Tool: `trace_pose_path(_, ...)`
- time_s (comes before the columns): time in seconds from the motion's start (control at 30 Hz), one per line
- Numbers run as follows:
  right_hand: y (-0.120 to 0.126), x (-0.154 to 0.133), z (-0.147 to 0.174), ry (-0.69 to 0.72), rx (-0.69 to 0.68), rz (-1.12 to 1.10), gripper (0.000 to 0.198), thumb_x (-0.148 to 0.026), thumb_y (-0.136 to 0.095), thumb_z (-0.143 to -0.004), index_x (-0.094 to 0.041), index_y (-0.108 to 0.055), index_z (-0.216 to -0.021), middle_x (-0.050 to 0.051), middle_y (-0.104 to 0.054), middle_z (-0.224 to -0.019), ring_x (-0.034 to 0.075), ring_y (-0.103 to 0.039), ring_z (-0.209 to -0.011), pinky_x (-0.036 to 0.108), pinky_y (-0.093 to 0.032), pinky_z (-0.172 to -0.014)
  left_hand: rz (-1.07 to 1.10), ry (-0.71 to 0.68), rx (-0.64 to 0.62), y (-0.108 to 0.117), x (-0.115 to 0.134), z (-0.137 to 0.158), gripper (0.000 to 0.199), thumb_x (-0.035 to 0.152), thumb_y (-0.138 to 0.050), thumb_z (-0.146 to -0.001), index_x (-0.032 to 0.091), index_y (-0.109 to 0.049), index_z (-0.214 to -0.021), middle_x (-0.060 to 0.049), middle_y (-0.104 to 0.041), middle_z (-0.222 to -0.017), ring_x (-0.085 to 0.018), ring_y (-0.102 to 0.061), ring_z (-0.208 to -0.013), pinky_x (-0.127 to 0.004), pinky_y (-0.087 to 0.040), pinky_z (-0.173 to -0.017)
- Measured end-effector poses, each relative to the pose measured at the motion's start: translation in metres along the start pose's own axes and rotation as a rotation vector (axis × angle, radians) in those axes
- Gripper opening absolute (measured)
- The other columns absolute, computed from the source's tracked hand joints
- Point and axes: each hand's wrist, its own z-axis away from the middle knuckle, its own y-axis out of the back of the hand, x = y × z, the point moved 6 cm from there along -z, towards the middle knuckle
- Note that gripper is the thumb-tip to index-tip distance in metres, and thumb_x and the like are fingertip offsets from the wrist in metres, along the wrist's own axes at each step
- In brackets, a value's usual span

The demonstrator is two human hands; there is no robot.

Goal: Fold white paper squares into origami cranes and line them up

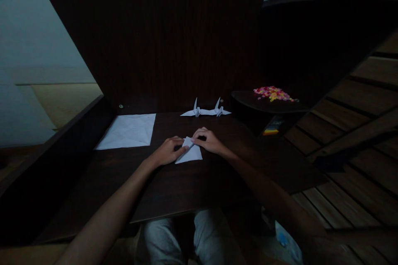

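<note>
A small piece of folded white paper (pixel 190 155) lies on the dark desk in front of me, with a narrow flap folded across its upper part. My left hand (pixel 170 150) grips its left side, the thumb pressed on the paper. On the upper right, my right hand (pixel 209 140) pinches the edge of the flap between thumb and fingers. Behind the hands stand two white origami cranes (pixel 209 112), side by side with wing tips meeting or overlapping. To the left rests a larger sheet of creased white paper (pixel 127 131).
A low dark shelf (pixel 245 98) at the right bears a heap of small pink, red and yellow pieces (pixel 273 93). Under it sits a rainbow-striped item (pixel 271 126). A tall dark panel (pixel 174 41) closes off the back, and a raised side board (pixel 56 149) borders the left.
</note>
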Motion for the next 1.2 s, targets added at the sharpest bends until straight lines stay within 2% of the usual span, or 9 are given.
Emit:
trace_pose_path(0.13, 0.0, 0.002, 0.0, -0.003, -0.002, 0.014, 0.014, -0.026, -0.065, -0.08, -0.018, -0.065, -0.069, 0.003, -0.065, -0.084, 0.016, -0.055, -0.084, 0.034, -0.039, -0.084, -0.018, 0.028, 0.014, -0.002, -0.004, 0.001, 0.031, 0.043, -0.049, -0.089, 0.018, -0.066, -0.095, -0.007, -0.067, -0.096, -0.021, -0.06, -0.093, -0.034, -0.047, -0.085)
trace_pose_path(0.3, 0.0, 0.007, 0.002, -0.065, -0.031, 0.081, 0.005, -0.021, -0.069, -0.075, -0.018, -0.065, -0.073, 0.002, -0.064, -0.084, 0.017, -0.054, -0.087, 0.033, -0.038, -0.082, 0.004, 0.055, 0.064, -0.002, -0.011, 0.001, 0.05, 0.044, -0.062, -0.081, 0.018, -0.053, -0.123, -0.009, -0.063, -0.117, -0.023, -0.058, -0.105, -0.038, -0.046, -0.092)
trace_pose_path(0.47, -0.004, 0.008, 0.003, -0.091, -0.099, 0.18, 0.009, -0.016, -0.069, -0.072, -0.019, -0.066, -0.08, 0.003, -0.062, -0.091, 0.02, -0.051, -0.094, 0.038, -0.036, -0.086, -0.058, -0.036, -0.013, -0.007, -0.011, 0.001, 0.035, 0.043, -0.064, -0.08, 0.021, -0.065, -0.108, -0.01, -0.058, -0.126, -0.025, -0.051, -0.117, -0.042, -0.04, -0.1)
trace_pose_path(0.57, -0.006, 0.004, 0.005, -0.065, -0.13, 0.219, 0.01, -0.016, -0.066, -0.075, -0.02, -0.066, -0.084, 0.005, -0.061, -0.098, 0.022, -0.049, -0.098, 0.041, -0.034, -0.088, -0.1, -0.048, -0.026, -0.007, -0.011, 0.002, 0.035, 0.044, -0.063, -0.081, 0.021, -0.065, -0.108, -0.01, -0.058, -0.125, -0.026, -0.05, -0.117, -0.043, -0.041, -0.099)
trace_pose_path(0.73, -0.01, -0.005, 0.007, 0.037, -0.144, 0.249, 0.02, -0.009, -0.06, -0.076, -0.022, -0.067, -0.09, 0.005, -0.06, -0.112, 0.024, -0.046, -0.109, 0.045, -0.032, -0.094, -0.188, -0.023, 0.042, -0.003, -0.012, 0.003, 0.061, 0.051, -0.062, -0.078, 0.019, -0.051, -0.129, -0.013, -0.055, -0.13, -0.029, -0.046, -0.121, -0.047, -0.037, -0.102)
trace_pose_path(0.83, -0.01, -0.007, 0.007, 0.068, -0.136, 0.283, 0.015, -0.01, -0.061, -0.075, -0.021, -0.067, -0.084, 0.006, -0.061, -0.113, 0.024, -0.045, -0.11, 0.045, -0.033, -0.094, -0.267, 0.059, 0.099, 0.001, -0.016, 0.003, 0.072, 0.052, -0.061, -0.078, 0.014, -0.041, -0.136, -0.017, -0.05, -0.134, -0.033, -0.044, -0.123, -0.049, -0.037, -0.101)
trace_pose_path(0.93, -0.009, -0.007, 0.006, 0.069, -0.118, 0.303, 0.002, -0.018, -0.063, -0.078, -0.019, -0.065, -0.078, 0.007, -0.061, -0.111, 0.025, -0.046, -0.109, 0.045, -0.035, -0.093, -0.309, 0.148, 0.157, 0.004, -0.022, 0.004, 0.077, 0.051, -0.061, -0.077, 0.012, -0.035, -0.138, -0.019, -0.049, -0.134, -0.034, -0.046, -0.12, -0.05, -0.038, -0.099)
trace_pose_path(1.07, -0.008, -0.007, 0.006, 0.074, -0.118, 0.319, 0.009, -0.024, -0.064, -0.08, -0.019, -0.063, -0.073, 0.008, -0.061, -0.112, 0.024, -0.046, -0.108, 0.045, -0.037, -0.093, -0.286, 0.212, 0.262, 0.009, -0.029, 0.006, 0.07, 0.043, -0.06, -0.079, 0.016, -0.033, -0.137, -0.015, -0.052, -0.129, -0.032, -0.049, -0.116, -0.048, -0.041, -0.096)
trace_pose_path(1.2, -0.008, -0.009, 0.007, 0.108, -0.107, 0.303, 0.005, -0.024, -0.063, -0.081, -0.02, -0.066, -0.081, 0.008, -0.059, -0.117, 0.025, -0.045, -0.113, 0.045, -0.037, -0.095, -0.236, 0.215, 0.259, 0.008, -0.029, 0.006, 0.059, 0.037, -0.059, -0.08, 0.018, -0.038, -0.132, -0.01, -0.06, -0.113, -0.029, -0.054, -0.107, -0.044, -0.044, -0.092)
